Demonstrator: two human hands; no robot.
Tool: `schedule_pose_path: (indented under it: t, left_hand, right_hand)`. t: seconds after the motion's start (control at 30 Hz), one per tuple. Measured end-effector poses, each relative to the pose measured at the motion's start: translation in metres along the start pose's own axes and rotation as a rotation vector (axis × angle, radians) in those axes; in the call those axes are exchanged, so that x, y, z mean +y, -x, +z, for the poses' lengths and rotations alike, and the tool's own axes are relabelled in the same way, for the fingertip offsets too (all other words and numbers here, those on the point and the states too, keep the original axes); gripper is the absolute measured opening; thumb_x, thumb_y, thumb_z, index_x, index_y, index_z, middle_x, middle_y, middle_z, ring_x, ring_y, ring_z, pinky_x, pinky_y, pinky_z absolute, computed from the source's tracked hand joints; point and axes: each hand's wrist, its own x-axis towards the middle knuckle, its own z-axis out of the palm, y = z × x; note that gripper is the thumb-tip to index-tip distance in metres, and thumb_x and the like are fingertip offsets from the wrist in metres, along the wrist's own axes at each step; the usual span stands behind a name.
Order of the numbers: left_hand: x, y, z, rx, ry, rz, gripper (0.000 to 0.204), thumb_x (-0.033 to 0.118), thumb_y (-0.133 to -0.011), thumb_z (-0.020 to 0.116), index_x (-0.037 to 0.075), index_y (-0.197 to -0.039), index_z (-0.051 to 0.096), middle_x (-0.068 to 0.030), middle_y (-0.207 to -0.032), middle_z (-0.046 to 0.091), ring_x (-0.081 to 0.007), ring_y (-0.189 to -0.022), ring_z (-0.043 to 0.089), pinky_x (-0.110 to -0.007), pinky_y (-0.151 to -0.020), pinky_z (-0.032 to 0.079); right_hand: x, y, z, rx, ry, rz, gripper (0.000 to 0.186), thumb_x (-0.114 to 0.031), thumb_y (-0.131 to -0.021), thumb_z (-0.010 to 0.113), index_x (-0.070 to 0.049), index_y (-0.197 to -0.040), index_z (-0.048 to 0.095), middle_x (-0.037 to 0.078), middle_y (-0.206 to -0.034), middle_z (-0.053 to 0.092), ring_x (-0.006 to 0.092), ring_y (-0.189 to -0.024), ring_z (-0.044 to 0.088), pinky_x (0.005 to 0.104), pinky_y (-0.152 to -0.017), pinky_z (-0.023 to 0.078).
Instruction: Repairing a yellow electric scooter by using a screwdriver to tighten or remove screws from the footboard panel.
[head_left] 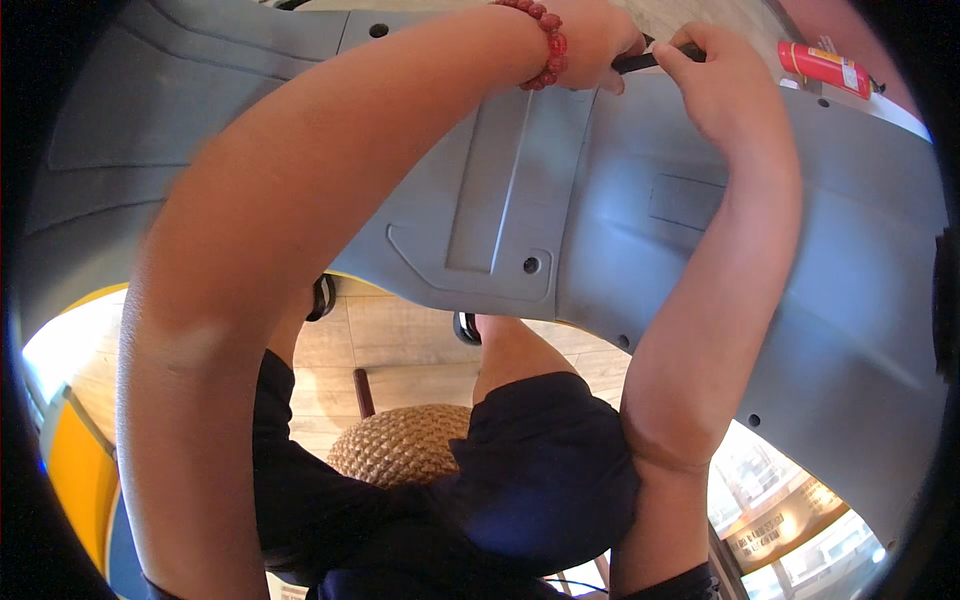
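Observation:
A large grey moulded plastic panel [620, 190] spreads across the view under both my arms. At its far edge my right hand [715, 75] is closed on a slim black rod-like piece [648, 61], thumb pressed along it. The rod's left end reaches my left hand [592, 45], which wears a red bead bracelet [556, 48] at the wrist. Its fingers are bent, and a small dark tip shows beside them. What my left fingers grip is mostly hidden by the hand itself.
A red fire extinguisher [825, 68] lies beyond the panel at the far right. Recessed screw holes [531, 265] dot the panel. Below are a woven stool seat [400, 445] and light wood flooring [385, 340]. A yellow panel [78, 480] stands at the lower left.

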Motion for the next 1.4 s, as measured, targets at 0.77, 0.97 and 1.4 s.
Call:
schedule_pose_path:
  t: [0.77, 0.97, 1.4]
  left_hand:
    - [0.001, -0.001, 0.010, 0.095, -0.046, -0.042, 0.029, 0.020, -0.083, 0.080, 0.001, -0.104, 0.075, -0.0225, -0.101, 0.074, -0.0384, -0.098, 0.071, -0.043, -0.089, 0.056]
    - [-0.005, -0.004, 0.015, 0.076, 0.114, -0.071, 0.029, 0.019, -0.081, 0.083, 0.002, -0.102, 0.076, -0.0211, -0.100, 0.075, -0.0362, -0.098, 0.072, -0.042, -0.088, 0.056]
    - [-0.011, -0.004, 0.030, 0.193, 0.176, -0.035, 0.028, 0.023, -0.083, 0.081, 0.002, -0.099, 0.074, -0.0189, -0.095, 0.075, -0.0347, -0.095, 0.072, -0.041, -0.086, 0.056]
  right_hand:
    - [-0.029, 0.001, 0.029, 0.443, -0.264, 0.062, 0.036, -0.028, -0.098, 0.059, 0.006, -0.094, 0.070, 0.030, -0.093, 0.069, 0.0383, -0.093, 0.070, 0.0461, -0.082, 0.052]
    - [-0.019, -0.017, 0.052, 0.574, -0.305, 0.175, 0.037, -0.028, -0.090, 0.062, 0.006, -0.078, 0.069, 0.028, -0.075, 0.066, 0.0379, -0.071, 0.068, 0.0475, -0.070, 0.051]
    - [-0.035, -0.003, 0.026, 0.547, -0.884, 0.140, 0.042, -0.032, -0.090, 0.063, 0.009, -0.083, 0.069, 0.030, -0.080, 0.068, 0.0441, -0.079, 0.068, 0.0489, -0.078, 0.054]
